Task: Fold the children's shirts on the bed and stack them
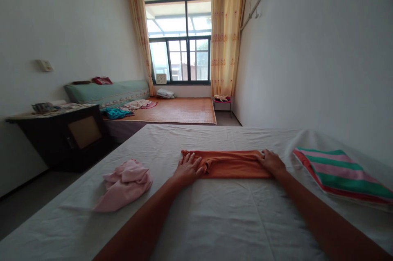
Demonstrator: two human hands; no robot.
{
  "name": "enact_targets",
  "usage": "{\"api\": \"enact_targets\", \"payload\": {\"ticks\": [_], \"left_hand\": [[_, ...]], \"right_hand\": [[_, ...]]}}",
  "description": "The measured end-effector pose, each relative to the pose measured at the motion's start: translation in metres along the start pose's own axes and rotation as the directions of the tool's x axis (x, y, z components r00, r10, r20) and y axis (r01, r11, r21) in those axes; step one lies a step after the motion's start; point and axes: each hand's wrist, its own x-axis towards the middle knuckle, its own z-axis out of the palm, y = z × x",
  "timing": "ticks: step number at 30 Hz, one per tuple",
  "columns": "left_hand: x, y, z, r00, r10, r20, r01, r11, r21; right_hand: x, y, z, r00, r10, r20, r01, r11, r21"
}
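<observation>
An orange garment (236, 165) lies folded into a long flat strip across the white bed sheet. My left hand (188, 169) rests on its left end with the fingers stretched out and spread. At the opposite end, my right hand (273, 164) has its fingers bent around the edge of the fabric, and its thumb is hard to make out. To the left of my left arm sits a crumpled pink garment (127, 183). Beyond my right hand is a folded stack of cloth (340, 171) with green and pink stripes and a red layer below.
Past the sheet stands another bed with a brown mat (181, 109), holding a teal cloth (115, 113) and other fabric. A dark cabinet (61, 138) is at the left. A small pink stool (223, 100) stands near the curtain (225, 40). A white wall borders the right side.
</observation>
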Motion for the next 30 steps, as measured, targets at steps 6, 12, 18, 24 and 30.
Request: {"api": "enact_targets", "payload": {"ticks": [6,12,18,24,30], "left_hand": [[-0.005,0.004,-0.008,0.998,0.02,-0.066,-0.023,0.999,-0.049],[-0.002,-0.023,-0.031,0.958,-0.188,-0.217,0.111,0.94,-0.323],[0.009,-0.069,-0.022,0.854,-0.444,-0.272,0.169,0.731,-0.661],[0.009,-0.076,-0.013,0.846,-0.457,-0.275,0.134,0.681,-0.72],[0.008,-0.073,-0.019,0.84,-0.47,-0.271,0.113,0.639,-0.761]], "right_hand": [[0.001,-0.008,-0.011,0.994,0.016,0.104,-0.02,0.999,0.041],[0.016,-0.027,-0.026,0.992,-0.105,0.072,0.095,0.986,0.136],[0.018,-0.127,-0.06,0.97,-0.226,0.092,0.168,0.892,0.42],[-0.006,-0.236,-0.04,0.907,-0.344,0.244,0.07,0.692,0.718],[-0.028,-0.293,-0.018,0.852,-0.426,0.306,0.025,0.616,0.787]]}}
